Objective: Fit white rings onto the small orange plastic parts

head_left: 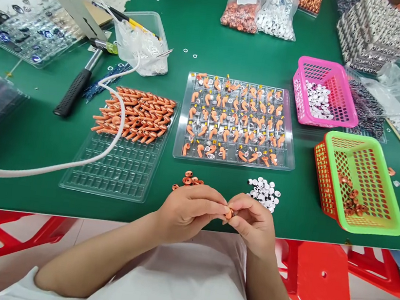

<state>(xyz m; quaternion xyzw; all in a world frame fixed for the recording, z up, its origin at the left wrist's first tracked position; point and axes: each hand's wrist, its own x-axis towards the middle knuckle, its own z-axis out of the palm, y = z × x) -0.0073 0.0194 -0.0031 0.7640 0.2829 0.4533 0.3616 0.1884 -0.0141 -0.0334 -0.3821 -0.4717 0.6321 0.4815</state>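
Note:
My left hand (189, 212) and my right hand (254, 222) meet at the near edge of the green table, fingers pinched together on one small orange part (229, 213). Just beyond my left hand lies a little heap of orange rings (188, 179). Beyond my right hand lies a heap of white rings (264, 191). Farther out, a clear compartment tray (289, 158) holds rows of orange pieces. To its left another clear tray (123, 174) carries a pile of orange tubes (136, 114).
A green and orange basket (389, 224) with orange parts sits at right; a pink basket (344, 121) with white rings lies behind it. A hammer (76, 85), a white hose (35, 168), a clear tub (144, 46) and bags of parts (262, 13) are farther back. Red stools (316, 273) stand below.

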